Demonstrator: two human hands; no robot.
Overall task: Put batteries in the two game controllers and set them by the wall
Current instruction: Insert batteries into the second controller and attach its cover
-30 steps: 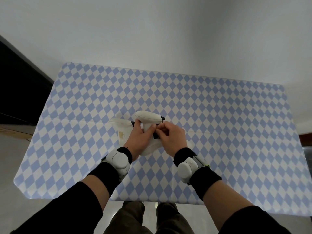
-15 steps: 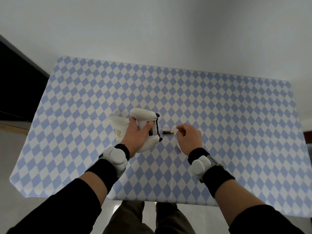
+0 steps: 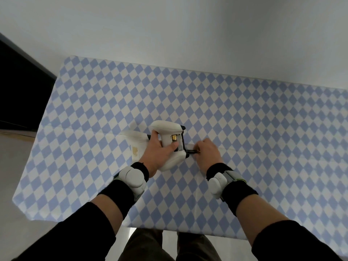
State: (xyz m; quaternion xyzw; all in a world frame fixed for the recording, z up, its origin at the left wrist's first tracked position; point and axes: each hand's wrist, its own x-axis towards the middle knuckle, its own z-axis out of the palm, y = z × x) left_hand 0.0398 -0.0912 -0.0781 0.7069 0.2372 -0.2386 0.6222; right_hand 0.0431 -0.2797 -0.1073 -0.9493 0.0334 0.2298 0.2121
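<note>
My left hand (image 3: 157,153) grips a white game controller (image 3: 167,136) held back side up above the table's middle, its battery bay open with a gold contact showing. Just right of it, my right hand (image 3: 206,154) pinches a dark battery (image 3: 192,152) with a gold tip, whose other end touches the controller's right edge. A second white controller (image 3: 134,141) lies on the cloth to the left, partly hidden behind my left hand, with a yellowish label on its back.
The table (image 3: 244,113) wears a blue-and-white diamond cloth and stands against a pale wall (image 3: 188,34) at the far edge. A dark opening (image 3: 17,87) lies to the left. Both wrists carry white trackers on black bands.
My right hand left the controller, moved right to the battery on the cloth, and now has brought it back against the controller's right edge. The left hand kept its grip.
</note>
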